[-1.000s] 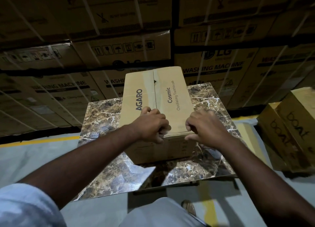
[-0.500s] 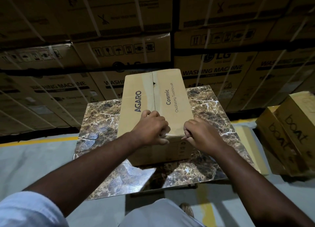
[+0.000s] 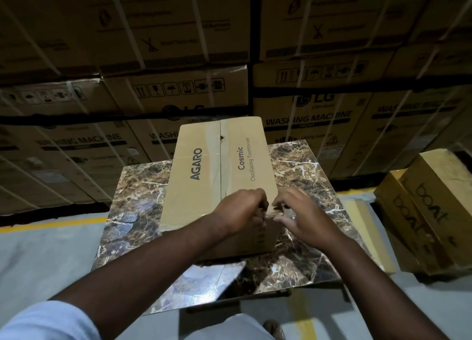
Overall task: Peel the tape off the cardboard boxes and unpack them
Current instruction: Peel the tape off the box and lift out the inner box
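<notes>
Far to the left of both grips, washing machine cartons (image 3: 76, 145) bound with white straps stand stacked as a wall, and a yellow floor line (image 3: 51, 223) runs below them. A pale blue sleeve (image 3: 43, 321) covers the left upper arm at the bottom corner.

The left grip (image 3: 240, 213) rests on the near end of the cardboard box (image 3: 204, 186), its fingers curled in and bunched at the near top edge, just left of the box's near right corner. It looks pinched on something at the edge there, but blur hides what, so I cannot tell what it grasps. The box lies flat on the marbled tabletop (image 3: 138, 212), reaching away from the grips, with "AGARO" printed left of its centre seam and "Cosmic Oscillating Toothbrush" right of it. A strip of tape (image 3: 213, 145) runs along that seam, beyond the left grip.

The right grip (image 3: 304, 222) sits just beside the left one, almost touching it at the same corner, with fingers spread and loosely bent, thumb (image 3: 283, 220) stretched toward the left grip; it is open and closes on nothing I can make out.

Well to the right of the right grip, two boat boxes (image 3: 434, 212) lean together on the floor
</notes>
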Tool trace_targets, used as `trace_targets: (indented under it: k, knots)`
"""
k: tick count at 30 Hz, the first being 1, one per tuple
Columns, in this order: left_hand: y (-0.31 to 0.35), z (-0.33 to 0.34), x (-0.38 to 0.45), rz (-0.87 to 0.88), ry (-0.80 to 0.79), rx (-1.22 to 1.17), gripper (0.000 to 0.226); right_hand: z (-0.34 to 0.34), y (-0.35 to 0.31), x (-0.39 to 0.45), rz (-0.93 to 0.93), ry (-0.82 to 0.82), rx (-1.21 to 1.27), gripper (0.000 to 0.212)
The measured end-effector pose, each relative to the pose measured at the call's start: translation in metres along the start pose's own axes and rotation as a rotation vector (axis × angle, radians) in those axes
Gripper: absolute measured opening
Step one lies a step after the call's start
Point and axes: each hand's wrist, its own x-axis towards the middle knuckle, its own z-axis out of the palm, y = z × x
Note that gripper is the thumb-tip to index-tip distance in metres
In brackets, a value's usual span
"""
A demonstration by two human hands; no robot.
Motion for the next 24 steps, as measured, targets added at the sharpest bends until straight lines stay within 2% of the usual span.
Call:
trace_targets:
  k: [2,6,9,13,15,17,20,22,24]
  knots:
    - [0.004,0.008,-0.004,0.029,0.018,0.042,0.028,-0.004,0.013,-0.009,0.038,0.02,0.024,0.04]
    - [0.014,0.019,-0.002,0.059,0.085,0.048,0.019,0.0,0.018,-0.016,0.029,0.021,0.095,0.033]
    - [0.021,0.02,0.005,-0.01,0.11,0.036,0.022,0.003,0.011,-0.01,0.023,0.021,0.043,0.033]
    - [0.031,0.023,0.01,-0.059,0.115,0.075,0.018,-0.002,0.009,0.001,0.021,-0.025,-0.01,0.046]
    - [0.033,0.024,0.011,-0.035,0.112,0.102,0.011,0.001,0.009,0.001,0.034,0.003,-0.066,0.042]
    - [0.033,0.026,0.01,0.008,0.117,0.115,0.015,0.014,0.007,-0.008,0.085,0.071,-0.06,0.04]
    - [0.026,0.03,0.006,0.068,0.154,0.086,0.019,0.033,0.006,-0.027,0.168,0.217,0.116,0.04]
    - [0.019,0.033,0.002,0.082,0.185,0.056,0.022,0.039,0.003,-0.034,0.287,0.298,0.327,0.049]
    - [0.015,0.034,0.0,0.091,0.2,0.025,0.019,0.043,0.004,-0.036,0.341,0.334,0.408,0.057]
